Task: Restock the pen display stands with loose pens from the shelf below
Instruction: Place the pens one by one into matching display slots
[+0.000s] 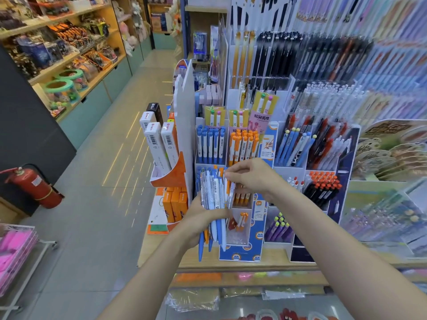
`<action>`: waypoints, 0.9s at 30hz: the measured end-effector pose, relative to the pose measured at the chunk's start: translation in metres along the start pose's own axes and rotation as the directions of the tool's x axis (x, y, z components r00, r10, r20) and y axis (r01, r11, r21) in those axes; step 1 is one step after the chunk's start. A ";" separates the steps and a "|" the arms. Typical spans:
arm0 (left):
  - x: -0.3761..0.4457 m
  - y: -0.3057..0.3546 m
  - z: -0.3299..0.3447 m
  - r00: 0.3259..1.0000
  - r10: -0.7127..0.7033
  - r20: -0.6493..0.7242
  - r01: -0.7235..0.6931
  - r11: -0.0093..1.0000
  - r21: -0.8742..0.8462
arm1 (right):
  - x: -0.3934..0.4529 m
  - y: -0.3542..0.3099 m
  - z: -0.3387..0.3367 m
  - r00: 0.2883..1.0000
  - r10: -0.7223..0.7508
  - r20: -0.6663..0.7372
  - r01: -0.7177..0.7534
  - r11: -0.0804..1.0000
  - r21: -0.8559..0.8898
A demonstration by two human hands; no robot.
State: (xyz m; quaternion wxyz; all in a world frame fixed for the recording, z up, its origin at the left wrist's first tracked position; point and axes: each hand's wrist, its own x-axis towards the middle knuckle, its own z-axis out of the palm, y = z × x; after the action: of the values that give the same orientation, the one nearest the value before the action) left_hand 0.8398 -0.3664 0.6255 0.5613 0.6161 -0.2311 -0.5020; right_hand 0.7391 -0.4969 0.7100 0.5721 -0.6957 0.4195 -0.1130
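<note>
Head view: left hand [200, 218] at 6 o'clock grips a bundle of pens [215, 199], blue, white and orange, upright before the display stand [240, 252]. Right hand [250, 179], at 1 o'clock of the bundle, pinches one pen's top with its fingertips [227, 176].

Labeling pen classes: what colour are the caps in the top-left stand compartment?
Blue caps on white barrels, pens in the top-left compartment. Head view, the only one.

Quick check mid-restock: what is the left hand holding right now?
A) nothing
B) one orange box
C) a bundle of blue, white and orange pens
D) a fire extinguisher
C: the left hand grips a bundle of pens, while the right hand pinches one at the top.
</note>
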 end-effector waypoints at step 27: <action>0.009 -0.017 0.011 0.981 0.002 -0.193 -0.012 0.999 -0.046 | 0.026 0.116 -0.008 0.731 -0.575 -0.368 0.484 0.816 -0.314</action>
State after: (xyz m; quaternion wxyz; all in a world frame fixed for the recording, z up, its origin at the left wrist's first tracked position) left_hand 0.8290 -0.3747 0.6081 0.5972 0.6476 -0.1659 -0.4433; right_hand 0.6974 -0.5207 0.6004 0.3318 -0.7942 0.3313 -0.3866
